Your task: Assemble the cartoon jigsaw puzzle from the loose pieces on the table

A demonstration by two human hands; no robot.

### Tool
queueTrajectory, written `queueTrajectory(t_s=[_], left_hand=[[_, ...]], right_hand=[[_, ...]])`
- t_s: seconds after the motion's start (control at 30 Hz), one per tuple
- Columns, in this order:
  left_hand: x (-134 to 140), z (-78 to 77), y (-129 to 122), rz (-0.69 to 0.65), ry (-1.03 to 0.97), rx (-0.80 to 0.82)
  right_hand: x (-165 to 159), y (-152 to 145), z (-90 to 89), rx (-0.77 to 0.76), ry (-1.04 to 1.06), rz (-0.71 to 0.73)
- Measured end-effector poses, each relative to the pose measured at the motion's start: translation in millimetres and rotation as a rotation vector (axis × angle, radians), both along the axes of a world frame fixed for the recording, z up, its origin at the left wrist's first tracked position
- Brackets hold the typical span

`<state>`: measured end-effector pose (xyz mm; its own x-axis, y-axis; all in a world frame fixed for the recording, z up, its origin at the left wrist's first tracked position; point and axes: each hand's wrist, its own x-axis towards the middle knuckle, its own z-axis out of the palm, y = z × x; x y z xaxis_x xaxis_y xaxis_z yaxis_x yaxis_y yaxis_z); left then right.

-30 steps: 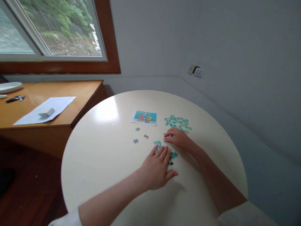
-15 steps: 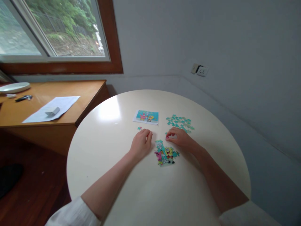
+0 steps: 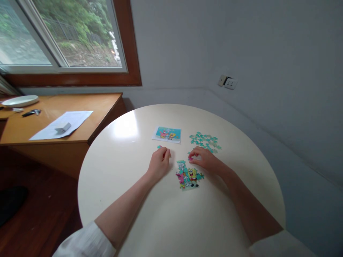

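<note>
My right hand (image 3: 202,157) pinches a pink puzzle piece (image 3: 190,159) between thumb and fingertips, just above the joined part of the jigsaw puzzle (image 3: 189,176). That part lies flat and shows a yellow, a teal and a pink cartoon figure. To its upper left is my left hand (image 3: 160,160), with fingers closed together; a tiny yellowish bit shows at the fingertips, too small to make out. A loose pink and teal piece (image 3: 159,146) lies right behind the left hand, partly covered by it. Several loose teal pieces (image 3: 205,140) are spread beyond my right hand.
A printed picture card (image 3: 167,135) with the same cartoon figures lies behind my hands on the round white table (image 3: 107,178). At left, a wooden desk (image 3: 104,103) carries paper (image 3: 77,117), a small white block (image 3: 62,127) and a white plate (image 3: 21,101).
My left hand has shifted slightly left and its fingers have curled in, with a yellowish bit now showing at the tips. The right hand still holds the pink piece in nearly the same place.
</note>
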<state>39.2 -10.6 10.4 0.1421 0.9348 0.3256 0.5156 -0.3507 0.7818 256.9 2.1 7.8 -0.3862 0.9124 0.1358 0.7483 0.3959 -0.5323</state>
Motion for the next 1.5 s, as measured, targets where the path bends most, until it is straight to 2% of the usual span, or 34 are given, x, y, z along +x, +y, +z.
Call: queueTrajectory(t_s=[0.23,0.37,0.53,0.63,0.7,0.83,1.1,1.3,1.5], left_hand=[[-7,4.9,7,0.107,-0.144,-0.039],[-13,1.9,15,0.152,-0.289,-0.066],[-18,0.0,23,0.214,-0.374,-0.039],[-21,2.3,25,0.257,-0.412,-0.03],[-23,3.5,26,0.273,-0.434,-0.026],[-26,3.3,29,0.291,-0.444,-0.026],[-35,4.3,35,0.255,-0.426,-0.039],[-40,2.2,39,0.27,-0.421,-0.04],[-39,-0.7,39,0.252,-0.382,-0.047]], right_hand=[[-2,-2,4.0,0.002,0.021,-0.022],[-3,-2,6.1,0.018,0.028,-0.015],[-4,-1,4.4,0.02,0.051,-0.031],[-3,1,0.0,0.027,0.115,-0.096],[-1,3,-3.5,0.068,0.149,-0.19],[6,8,-9.3,0.189,0.194,-0.346],[8,10,-15.0,0.197,0.066,-0.248],[15,14,-19.9,0.277,0.052,-0.319],[13,12,-19.4,0.196,-0.056,-0.34]])
